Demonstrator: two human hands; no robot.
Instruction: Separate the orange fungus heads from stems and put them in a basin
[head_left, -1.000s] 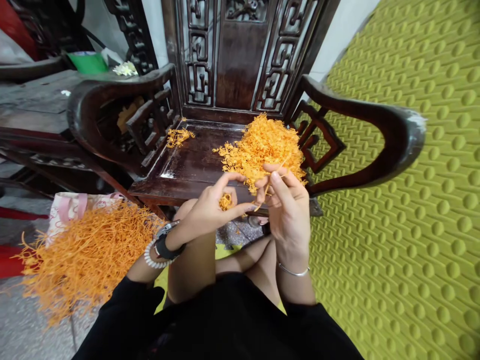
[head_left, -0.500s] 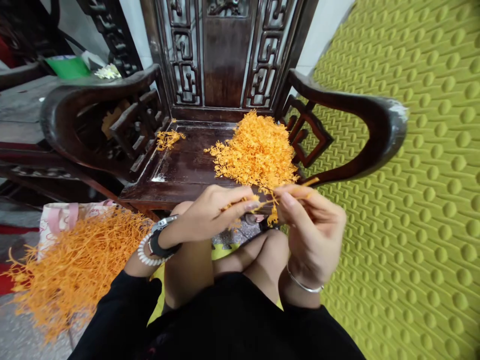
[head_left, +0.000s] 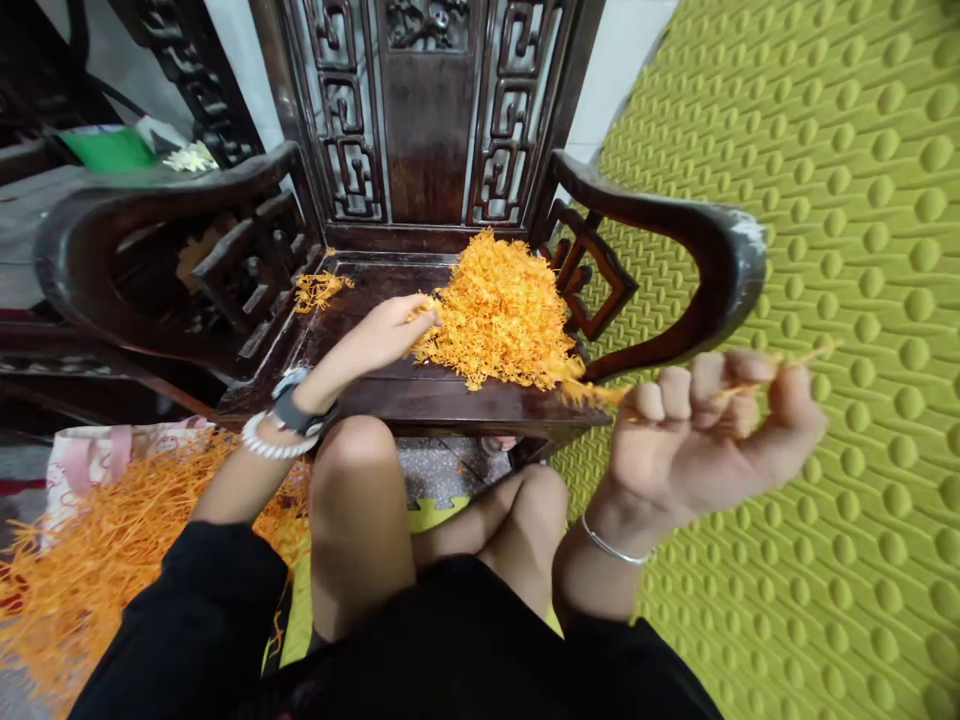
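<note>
One heap of orange strands (head_left: 502,310) is lying on the chair seat (head_left: 382,275) at the frame's centre. The left hand (head_left: 390,330) is reaching its left edge, grip unclear; at right, the right hand (head_left: 697,440) is clasping a thin strand (head_left: 821,351).
</note>
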